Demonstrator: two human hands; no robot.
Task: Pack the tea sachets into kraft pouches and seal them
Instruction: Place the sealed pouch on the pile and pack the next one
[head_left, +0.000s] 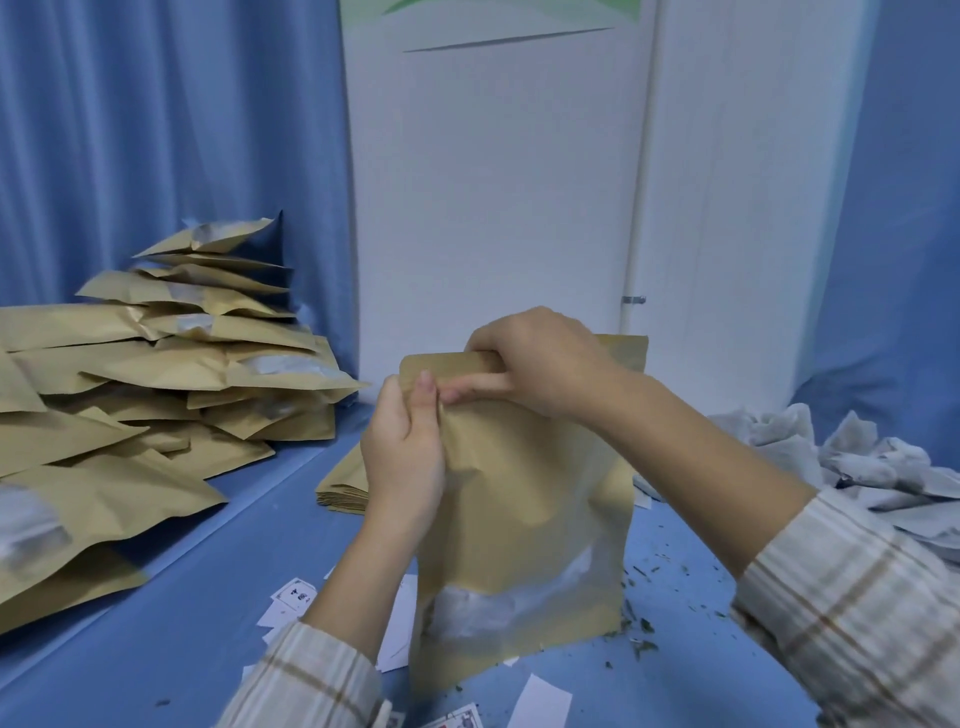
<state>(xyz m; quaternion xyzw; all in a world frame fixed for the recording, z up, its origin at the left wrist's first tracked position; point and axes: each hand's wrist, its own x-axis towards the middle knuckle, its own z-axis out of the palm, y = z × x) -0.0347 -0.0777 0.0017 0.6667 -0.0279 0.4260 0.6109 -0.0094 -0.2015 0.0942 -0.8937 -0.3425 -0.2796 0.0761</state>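
Sealing upright tan kraft-paper pouch (524, 493) on blue desk (208, 571).
Left hand (402, 452) and right hand (540, 364) both pinching top strip; light, creasable; best gripped along top edge.

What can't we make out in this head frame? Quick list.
- Pouch mouth, head view: both hands cover the top strip, so whether it is sealed cannot be told.
- Sachet count inside: the frosted window blurs the contents.
- Left hand fingers behind the pouch: hidden by the pouch edge.
- Flat stack of pouches: mostly behind the left hand.
- Paper slips: print too small to read.
- Heap of sachets: cut off by the right edge.
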